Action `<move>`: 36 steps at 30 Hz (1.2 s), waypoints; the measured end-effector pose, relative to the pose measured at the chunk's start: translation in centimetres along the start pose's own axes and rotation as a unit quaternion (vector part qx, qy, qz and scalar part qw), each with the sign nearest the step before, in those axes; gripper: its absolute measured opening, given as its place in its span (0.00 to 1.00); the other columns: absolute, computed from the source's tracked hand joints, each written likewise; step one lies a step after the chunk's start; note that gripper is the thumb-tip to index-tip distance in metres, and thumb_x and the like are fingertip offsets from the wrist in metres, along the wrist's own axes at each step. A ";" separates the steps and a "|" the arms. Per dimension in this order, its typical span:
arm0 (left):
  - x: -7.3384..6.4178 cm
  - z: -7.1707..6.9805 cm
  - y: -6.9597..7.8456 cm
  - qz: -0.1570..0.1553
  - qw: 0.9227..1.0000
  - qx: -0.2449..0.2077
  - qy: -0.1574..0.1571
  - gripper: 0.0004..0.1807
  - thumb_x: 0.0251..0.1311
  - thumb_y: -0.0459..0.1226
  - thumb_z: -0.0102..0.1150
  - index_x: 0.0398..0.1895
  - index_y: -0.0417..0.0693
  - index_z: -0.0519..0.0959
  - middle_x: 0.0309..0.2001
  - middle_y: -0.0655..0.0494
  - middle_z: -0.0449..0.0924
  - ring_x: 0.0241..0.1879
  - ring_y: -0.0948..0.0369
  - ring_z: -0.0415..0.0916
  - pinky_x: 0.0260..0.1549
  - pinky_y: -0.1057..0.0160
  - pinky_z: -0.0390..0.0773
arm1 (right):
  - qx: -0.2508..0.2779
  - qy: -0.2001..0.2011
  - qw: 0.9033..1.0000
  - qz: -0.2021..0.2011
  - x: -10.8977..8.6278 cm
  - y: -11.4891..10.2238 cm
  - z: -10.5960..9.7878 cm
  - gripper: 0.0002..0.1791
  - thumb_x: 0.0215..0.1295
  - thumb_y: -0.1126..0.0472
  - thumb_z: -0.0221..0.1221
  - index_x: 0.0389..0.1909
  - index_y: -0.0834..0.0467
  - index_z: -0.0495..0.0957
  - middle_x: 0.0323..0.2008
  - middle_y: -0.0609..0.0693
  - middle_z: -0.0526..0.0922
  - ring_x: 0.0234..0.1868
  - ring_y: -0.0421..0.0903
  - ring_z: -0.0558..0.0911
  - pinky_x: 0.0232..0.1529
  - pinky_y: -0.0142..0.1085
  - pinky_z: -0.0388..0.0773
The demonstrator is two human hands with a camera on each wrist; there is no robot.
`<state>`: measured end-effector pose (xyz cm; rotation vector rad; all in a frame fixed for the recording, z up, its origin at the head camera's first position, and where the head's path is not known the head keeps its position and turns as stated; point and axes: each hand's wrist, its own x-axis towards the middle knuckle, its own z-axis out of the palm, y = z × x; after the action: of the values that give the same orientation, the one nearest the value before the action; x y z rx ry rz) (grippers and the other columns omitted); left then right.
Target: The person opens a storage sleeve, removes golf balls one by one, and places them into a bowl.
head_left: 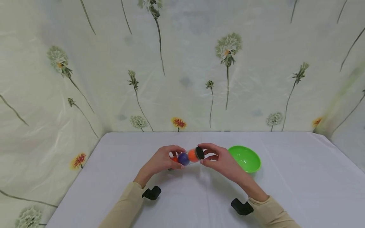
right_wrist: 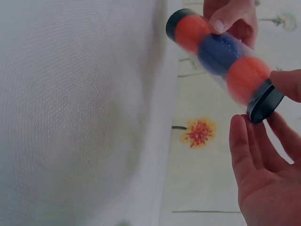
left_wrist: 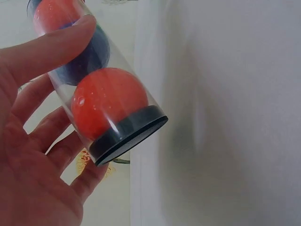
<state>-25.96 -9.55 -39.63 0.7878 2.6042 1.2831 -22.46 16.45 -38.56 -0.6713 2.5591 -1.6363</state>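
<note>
A clear plastic tube (head_left: 186, 160) with orange and dark blue balls inside is held tilted above the table. My left hand (head_left: 163, 160) grips its left part, thumb in front and fingers behind. At the raised right end, my right hand (head_left: 223, 163) pinches the black cap (head_left: 200, 153) between thumb and fingertips. The right wrist view shows two orange balls with a blue ball (right_wrist: 218, 54) between them, and a black cap (right_wrist: 265, 103) at each end. In the left wrist view, the left thumb covers part of the blue ball (left_wrist: 87, 59).
A bright green bowl (head_left: 245, 158) stands on the white-covered table (head_left: 194, 202) just beyond my right hand. Flower-printed sheeting (head_left: 185, 63) rises behind the table and at its sides. Black wrist mounts (head_left: 241, 206) stick out from both sleeves.
</note>
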 end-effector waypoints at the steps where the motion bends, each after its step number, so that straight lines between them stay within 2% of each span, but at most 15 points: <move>1: -0.1 0.0 0.0 0.001 1.000 0.000 0.001 0.25 0.48 0.41 0.76 0.53 0.54 0.81 0.42 0.61 0.78 0.45 0.58 0.71 0.40 0.58 0.74 | 0.001 0.000 1.000 0.000 0.0 0.0 0.1 0.28 0.62 0.62 0.66 0.63 0.57 0.73 0.53 0.52 0.80 0.51 0.51 0.79 0.50 0.38 0.78; 5: -0.3 0.0 -0.1 0.002 1.000 0.005 0.006 0.25 0.48 0.40 0.76 0.52 0.54 0.81 0.42 0.61 0.78 0.45 0.58 0.71 0.42 0.56 0.74 | 0.002 0.001 1.000 -0.004 0.1 0.0 0.3 0.27 0.62 0.62 0.65 0.62 0.57 0.74 0.53 0.52 0.80 0.51 0.52 0.79 0.49 0.35 0.78; 15: -0.1 -0.4 0.0 0.016 0.999 0.046 0.010 0.24 0.46 0.37 0.77 0.49 0.56 0.82 0.40 0.62 0.76 0.44 0.59 0.72 0.45 0.56 0.73 | -0.019 0.014 1.000 0.009 0.0 0.2 0.7 0.25 0.60 0.64 0.66 0.60 0.53 0.75 0.53 0.49 0.80 0.49 0.47 0.81 0.50 0.37 0.78; 24: -0.1 -0.7 0.2 0.033 0.998 0.059 0.015 0.24 0.44 0.36 0.79 0.47 0.54 0.82 0.37 0.62 0.75 0.41 0.59 0.71 0.41 0.57 0.73 | -0.029 0.035 0.999 0.012 -0.2 -1.0 1.5 0.24 0.59 0.66 0.66 0.57 0.60 0.77 0.50 0.53 0.81 0.46 0.49 0.82 0.46 0.38 0.80; 29: -0.2 -0.8 0.4 0.040 0.997 0.069 0.019 0.24 0.43 0.35 0.79 0.47 0.52 0.83 0.37 0.60 0.75 0.41 0.57 0.71 0.41 0.58 0.74 | -0.028 0.044 0.998 0.037 0.2 -0.5 2.0 0.24 0.56 0.65 0.66 0.56 0.59 0.77 0.49 0.50 0.81 0.46 0.47 0.82 0.45 0.35 0.80; 36: -0.1 -0.6 0.7 0.045 0.993 0.102 0.030 0.24 0.42 0.33 0.79 0.46 0.50 0.83 0.37 0.60 0.75 0.41 0.58 0.70 0.39 0.58 0.73 | -0.073 0.071 0.992 0.073 0.5 -0.9 2.9 0.21 0.52 0.64 0.66 0.50 0.54 0.78 0.44 0.47 0.82 0.42 0.46 0.83 0.41 0.40 0.81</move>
<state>-25.82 -9.74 -38.73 0.9218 2.8112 1.0903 -21.92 13.44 -38.98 -0.3752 2.7724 -1.5156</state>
